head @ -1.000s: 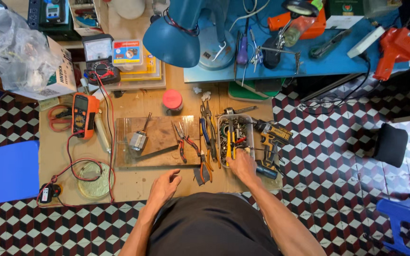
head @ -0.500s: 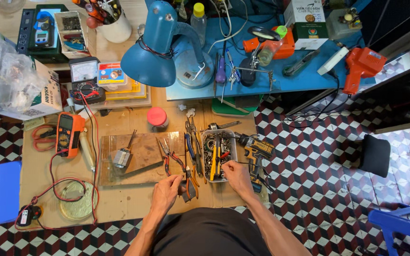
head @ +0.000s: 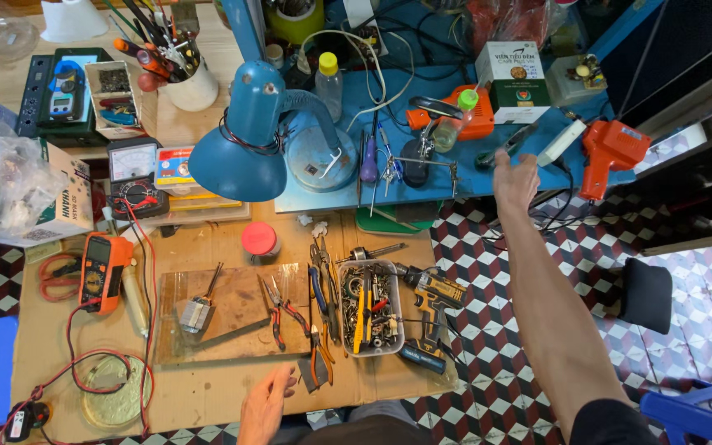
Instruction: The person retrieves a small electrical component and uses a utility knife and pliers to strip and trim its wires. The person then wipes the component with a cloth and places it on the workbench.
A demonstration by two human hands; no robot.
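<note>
- Right hand (head: 516, 180) stretched far out over the edge of the blue desk (head: 463, 177), fingers loosely spread, holding nothing.
- Nearest to it: a dark-handled tool (head: 504, 147) lying on the blue surface, fingertips just beside it, possibly touching; hard to tell from up here.
- Just right of that, a white bar-shaped gadget (head: 559, 142), then an orange heat gun (head: 607, 150) hanging off the corner.
- Left hand (head: 265, 404) down low at the near edge of the cardboard-covered desk (head: 208, 395), open and relaxed, fingers together, empty.
- Right beside its fingertips: orange-handled pliers (head: 317, 363), resting next to a clear tray of bits and screws (head: 370, 306).
- Cordless drill (head: 430, 306), yellow and black, lying on its side just right of the tray.
- Red-handled pliers (head: 278, 309) on the wooden board (head: 232, 317), alongside a small metal part (head: 195, 315).
- Further left, orange multimeter (head: 100, 270) with red leads trailing across the cardboard.
- Blue desk lamp (head: 245, 148) looming over the middle, red lid (head: 259, 239) below its shade.
</note>
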